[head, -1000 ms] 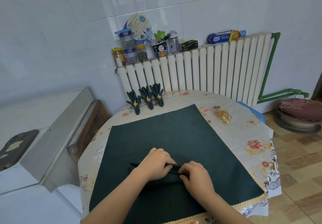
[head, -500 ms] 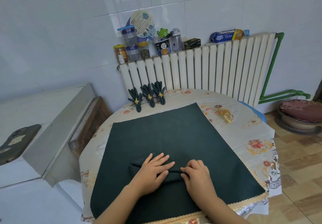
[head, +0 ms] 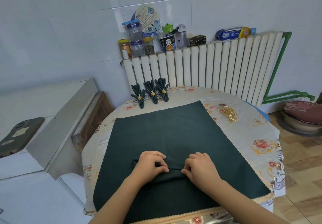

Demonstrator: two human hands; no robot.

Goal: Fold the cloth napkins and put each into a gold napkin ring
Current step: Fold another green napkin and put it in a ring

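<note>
dark green napkin [head: 174,133] spread over table's [head: 261,136] near half | left hand [head: 149,165], right hand [head: 200,167] curled, pinching its pleat, apparently | risk: uneven pinch slackens pleats | gold rings [head: 229,113] far-right edge

A single head-worn wide-angle camera looks forward and steeply down over a round table [head: 261,133], from just behind its near edge. Both forearms enter from the bottom of the frame, the hands close below the lens. The view faces the table's far edge, a white radiator [head: 209,70] and a tiled wall [head: 52,32]. Straight lines bow toward the borders, probably from lens distortion; no second view shares the scene
</note>
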